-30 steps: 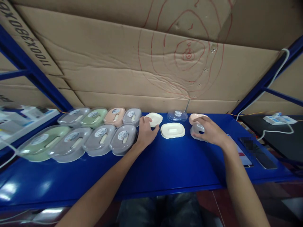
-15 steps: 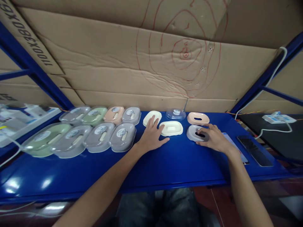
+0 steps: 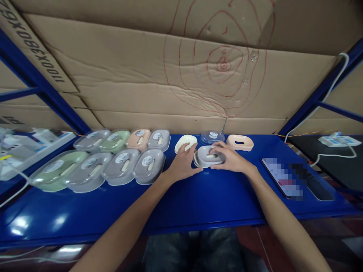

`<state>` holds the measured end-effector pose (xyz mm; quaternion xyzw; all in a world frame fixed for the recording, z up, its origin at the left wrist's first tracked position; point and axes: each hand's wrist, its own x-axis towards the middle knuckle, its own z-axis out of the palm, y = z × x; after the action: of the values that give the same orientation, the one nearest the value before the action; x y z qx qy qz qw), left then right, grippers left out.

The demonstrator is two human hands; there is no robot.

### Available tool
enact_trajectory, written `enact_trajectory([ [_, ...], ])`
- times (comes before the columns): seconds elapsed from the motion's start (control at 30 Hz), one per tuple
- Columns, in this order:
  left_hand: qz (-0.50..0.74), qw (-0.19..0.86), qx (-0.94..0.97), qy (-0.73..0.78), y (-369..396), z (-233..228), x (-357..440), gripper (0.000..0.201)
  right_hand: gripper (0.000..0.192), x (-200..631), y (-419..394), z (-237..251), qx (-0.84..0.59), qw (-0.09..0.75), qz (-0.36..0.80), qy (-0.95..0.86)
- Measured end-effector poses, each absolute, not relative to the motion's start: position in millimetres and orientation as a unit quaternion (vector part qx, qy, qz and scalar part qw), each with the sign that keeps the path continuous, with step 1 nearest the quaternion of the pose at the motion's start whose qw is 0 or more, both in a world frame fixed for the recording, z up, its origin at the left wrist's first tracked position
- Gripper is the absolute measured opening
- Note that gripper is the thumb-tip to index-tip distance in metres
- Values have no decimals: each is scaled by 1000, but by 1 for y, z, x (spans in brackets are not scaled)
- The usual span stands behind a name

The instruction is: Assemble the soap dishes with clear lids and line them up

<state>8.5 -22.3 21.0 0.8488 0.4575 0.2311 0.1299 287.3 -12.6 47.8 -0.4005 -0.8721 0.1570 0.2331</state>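
My right hand (image 3: 231, 158) grips a grey oval soap-dish part with a slot (image 3: 206, 155), fingers over its far edge and thumb at the near side. Beneath it lies a cream oval tray (image 3: 196, 161), mostly covered; I cannot tell whether the two are fully seated. My left hand (image 3: 183, 164) is spread at the left edge of that tray, its thumb close to the near rim. Just beyond its fingertips sits a second cream tray (image 3: 185, 140). A clear lid with a round sticker (image 3: 212, 137) stands behind, and a peach slotted part (image 3: 240, 142) lies to the right.
Several lidded soap dishes in grey, green and peach stand in two rows (image 3: 124, 166) at the left of the blue table (image 3: 210, 200). Two phones, one with a blurred screen (image 3: 280, 179), lie at the right. A cardboard wall (image 3: 136, 75) closes off the back.
My right hand has carried the grey slotted part leftward from beside the peach one onto the nearer cream tray. My left hand has stayed near that tray's left edge.
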Motion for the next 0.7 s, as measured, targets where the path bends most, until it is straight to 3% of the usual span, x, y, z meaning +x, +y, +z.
enact_trajectory([
  [0.17, 230, 85, 856, 455, -28, 29, 7, 120, 66, 286, -11, 27, -367, 269, 159, -876],
  [0.33, 230, -6, 809, 541, -40, 48, 15, 62, 73, 283, -6, 23, -346, 303, 150, -875],
  [0.57, 136, 75, 757, 635, -53, 57, 31, 53, 97, 283, -3, 20, -373, 306, 177, -858],
  [0.6, 128, 75, 754, 640, -54, 57, 33, 53, 93, 284, -4, 20, -398, 326, 174, -840],
  [0.7, 121, 84, 746, 649, -57, 54, 38, 52, 55, 284, -5, 16, -503, 336, 140, -784],
])
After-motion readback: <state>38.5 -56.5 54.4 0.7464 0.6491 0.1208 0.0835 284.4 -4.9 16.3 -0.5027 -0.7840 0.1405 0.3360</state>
